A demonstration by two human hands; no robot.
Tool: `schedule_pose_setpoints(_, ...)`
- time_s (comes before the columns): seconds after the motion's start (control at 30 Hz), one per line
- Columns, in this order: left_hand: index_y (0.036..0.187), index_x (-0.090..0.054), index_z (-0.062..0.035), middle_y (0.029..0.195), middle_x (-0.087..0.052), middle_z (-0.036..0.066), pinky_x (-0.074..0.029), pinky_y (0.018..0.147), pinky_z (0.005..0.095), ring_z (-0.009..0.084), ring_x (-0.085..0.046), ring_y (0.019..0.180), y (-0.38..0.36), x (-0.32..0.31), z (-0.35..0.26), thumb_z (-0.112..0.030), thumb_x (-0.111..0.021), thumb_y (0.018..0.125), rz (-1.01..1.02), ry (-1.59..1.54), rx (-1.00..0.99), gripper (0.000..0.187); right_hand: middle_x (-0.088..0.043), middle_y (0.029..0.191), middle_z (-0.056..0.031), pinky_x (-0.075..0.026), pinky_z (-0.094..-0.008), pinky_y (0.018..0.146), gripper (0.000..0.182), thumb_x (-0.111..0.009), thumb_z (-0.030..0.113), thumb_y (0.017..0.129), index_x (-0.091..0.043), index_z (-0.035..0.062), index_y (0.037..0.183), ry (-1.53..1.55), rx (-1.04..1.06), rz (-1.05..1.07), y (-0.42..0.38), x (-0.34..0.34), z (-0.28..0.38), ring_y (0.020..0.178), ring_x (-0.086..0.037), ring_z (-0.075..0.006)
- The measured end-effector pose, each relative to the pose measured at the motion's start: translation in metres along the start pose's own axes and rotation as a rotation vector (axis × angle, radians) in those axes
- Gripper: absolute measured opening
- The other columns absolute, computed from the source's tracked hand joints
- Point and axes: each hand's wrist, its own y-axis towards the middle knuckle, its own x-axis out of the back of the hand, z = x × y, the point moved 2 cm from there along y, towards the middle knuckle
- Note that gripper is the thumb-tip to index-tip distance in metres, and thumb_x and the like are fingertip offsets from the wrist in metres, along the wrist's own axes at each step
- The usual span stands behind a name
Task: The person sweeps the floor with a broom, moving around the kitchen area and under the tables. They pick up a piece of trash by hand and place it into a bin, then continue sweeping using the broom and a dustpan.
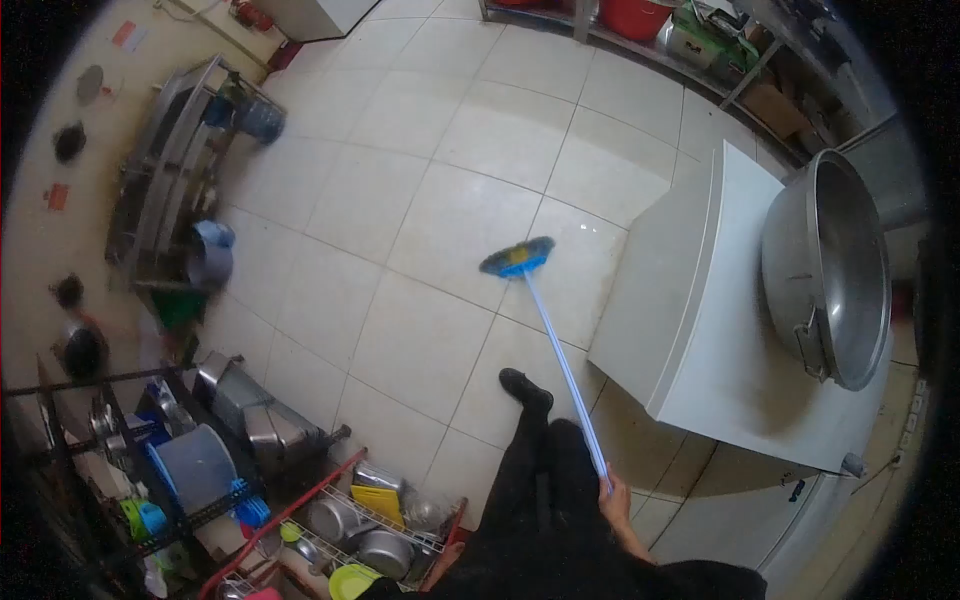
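Observation:
My right hand (616,503) is closed round the upper part of a pale blue broom handle (562,362), beside my right thigh. The handle slants forward to a broom head (518,258) with a blue base and dark and yellow bristles, on or just above the floor tiles. Low at my left side, only a small part of my left hand (443,566) shows, close to a rack of pots (385,553). Its fingers are mostly hidden, and I see nothing in it.
A large metal pot (850,270) lies tipped on a white chest-like appliance (740,330) to my right. Shelves with kitchenware (190,465) stand at the left, near a metal stand (165,170). A low shelf with a red tub (635,15) lines the back. White tiles (410,330) cover the floor.

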Motion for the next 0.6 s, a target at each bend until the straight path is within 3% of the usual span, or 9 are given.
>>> schedule_pose_setpoints(0.17, 0.099, -0.056, -0.0017, 0.096, -0.059, 0.009, -0.044, 0.08, 0.0311, 0.0172, -0.054, 0.092, 0.053, 0.088, -0.114, -0.034, -0.053, 0.085, 0.013, 0.067, -0.107, 0.036, -0.058, 0.086, -0.0216, -0.043, -0.0474, 0.073, 0.033, -0.042, 0.025, 0.087, -0.054, 0.0035, 0.109, 0.101, 0.06, 0.01, 0.19, -0.035, 0.153, 0.086, -0.054, -0.0388)
schedule_pose_setpoints(0.23, 0.121, -0.047, -0.0034, 0.118, -0.052, 0.014, -0.04, 0.09, 0.0355, 0.0213, -0.048, 0.112, 0.095, 0.153, -0.214, -0.036, -0.052, 0.085, -0.13, 0.126, -0.103, 0.048, -0.058, 0.091, -0.0206, -0.044, -0.0491, 0.073, 0.033, -0.035, 0.027, 0.089, -0.05, 0.0085, 0.111, -0.057, 0.262, -0.073, 0.341, -0.089, 0.208, 0.086, -0.055, -0.0391)
schedule_pose_setpoints(0.27, 0.114, -0.051, -0.0027, 0.108, -0.057, 0.013, -0.041, 0.088, 0.0361, 0.0232, -0.053, 0.103, 0.128, 0.199, -0.243, -0.034, -0.052, 0.085, -0.29, 0.446, -0.472, 0.042, -0.059, 0.09, -0.0199, -0.045, -0.0494, 0.071, 0.034, -0.033, 0.029, 0.09, -0.05, 0.0093, 0.11, -0.108, 0.177, 0.031, 0.406, -0.089, 0.254, 0.083, -0.057, -0.0387)
schedule_pose_setpoints(0.3, 0.11, -0.052, -0.003, 0.105, -0.058, 0.012, -0.044, 0.081, 0.0367, 0.0241, -0.056, 0.097, 0.136, 0.231, -0.318, -0.03, -0.051, 0.087, -0.398, 0.473, -0.201, 0.036, -0.06, 0.088, -0.0199, -0.045, -0.0491, 0.07, 0.036, -0.032, 0.031, 0.09, -0.049, 0.0105, 0.114, -0.101, 0.222, 0.035, 0.455, -0.087, 0.289, 0.081, -0.058, -0.0382)
schedule_pose_setpoints(0.37, 0.104, -0.053, -0.0044, 0.099, -0.058, 0.007, -0.046, 0.068, 0.033, 0.019, -0.056, 0.086, 0.108, 0.249, -0.472, -0.026, -0.048, 0.089, -0.541, 0.273, -0.466, 0.027, -0.059, 0.085, -0.0205, -0.045, -0.0486, 0.068, 0.038, -0.034, 0.031, 0.09, -0.045, 0.0126, 0.121, -0.008, 0.286, -0.052, 0.502, -0.075, 0.318, 0.078, -0.057, -0.0381)
schedule_pose_setpoints(0.47, 0.099, -0.053, -0.0047, 0.092, -0.058, 0.005, -0.045, 0.062, 0.0293, 0.0139, -0.053, 0.077, 0.112, 0.259, -0.577, -0.025, -0.048, 0.088, -0.576, 0.149, -0.427, 0.024, -0.057, 0.072, -0.0191, -0.044, -0.047, 0.058, 0.045, -0.037, 0.027, 0.09, -0.03, 0.0177, 0.134, -0.051, 0.366, -0.026, 0.467, -0.094, 0.234, 0.064, -0.056, -0.0366)
schedule_pose_setpoints(0.5, 0.096, -0.053, -0.0046, 0.089, -0.057, 0.004, -0.044, 0.06, 0.0274, 0.0114, -0.051, 0.073, 0.125, 0.268, -0.604, -0.026, -0.049, 0.088, -0.572, 0.086, -0.425, 0.023, -0.058, 0.076, -0.0205, -0.045, -0.0445, 0.061, 0.047, -0.037, 0.025, 0.091, -0.026, 0.0169, 0.135, -0.076, 0.113, 0.241, 0.428, -0.078, 0.209, 0.067, -0.058, -0.034)
schedule_pose_setpoints(0.53, 0.096, -0.052, -0.0039, 0.088, -0.057, 0.003, -0.043, 0.059, 0.0277, 0.0118, -0.052, 0.071, 0.163, 0.28, -0.584, -0.025, -0.049, 0.088, -0.601, 0.198, -0.571, 0.022, -0.06, 0.086, -0.0214, -0.046, -0.0391, 0.068, 0.045, -0.037, 0.022, 0.091, -0.029, 0.015, 0.135, 0.149, 0.38, -0.043, 0.373, -0.048, 0.211, 0.076, -0.06, -0.0316)
schedule_pose_setpoints(0.6, 0.096, -0.052, -0.0032, 0.089, -0.057, 0.004, -0.044, 0.063, 0.0297, 0.0139, -0.053, 0.074, 0.196, 0.266, -0.575, -0.025, -0.049, 0.088, -0.431, -0.014, -0.16, 0.023, -0.058, 0.102, -0.0235, -0.045, -0.033, 0.076, 0.038, -0.041, 0.017, 0.09, -0.042, 0.0129, 0.128, 0.364, -0.005, 0.225, 0.298, -0.011, 0.177, 0.089, -0.06, -0.03)
